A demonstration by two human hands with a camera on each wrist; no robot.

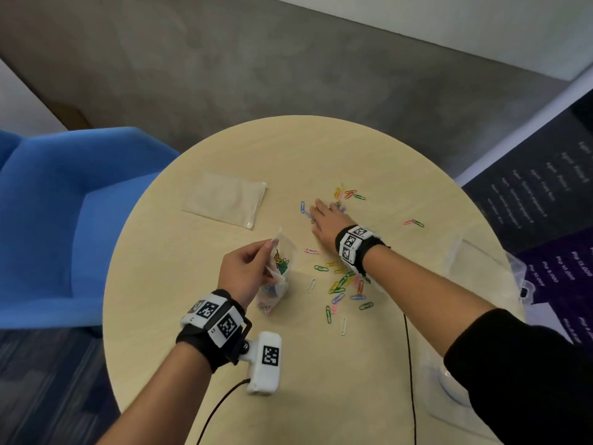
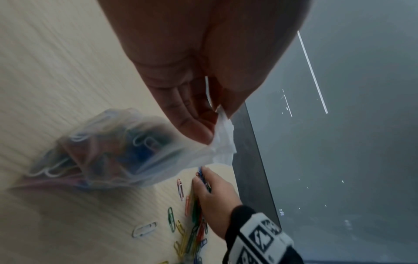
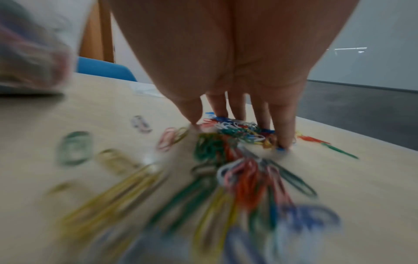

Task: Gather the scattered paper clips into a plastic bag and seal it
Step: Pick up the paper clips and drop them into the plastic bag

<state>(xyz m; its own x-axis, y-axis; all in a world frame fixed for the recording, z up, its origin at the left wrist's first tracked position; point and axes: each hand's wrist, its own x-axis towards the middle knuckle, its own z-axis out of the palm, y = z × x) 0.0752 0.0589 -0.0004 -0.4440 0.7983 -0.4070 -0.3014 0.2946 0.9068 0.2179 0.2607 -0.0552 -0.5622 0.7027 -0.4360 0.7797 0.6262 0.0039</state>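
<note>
1. The round wooden table (image 1: 224, 364) carries everything, with a blue chair (image 1: 57, 220) just beside its left edge.
2. A flat stack of empty clear bags (image 1: 226, 199) lies on the far left part of the table, well apart from both hands.
3. The plastic bag (image 1: 278, 277) stands near the table's middle, its mouth held up and its bottom resting on the wood; coloured clips already fill its lower part.
4. The left hand (image 1: 245, 273) pinches the top edge of the bag between thumb and fingers, as the left wrist view confirms.
5. The right hand (image 1: 324, 220) lies palm down on the table beyond the bag, its fingers (image 3: 284, 128) spread and straight, their tips pressing on a small heap of clips.
6. The paper clips (image 1: 341, 285) lie scattered between the bag and the right forearm, with a few more near the right fingertips and a pair off to the right.
</note>
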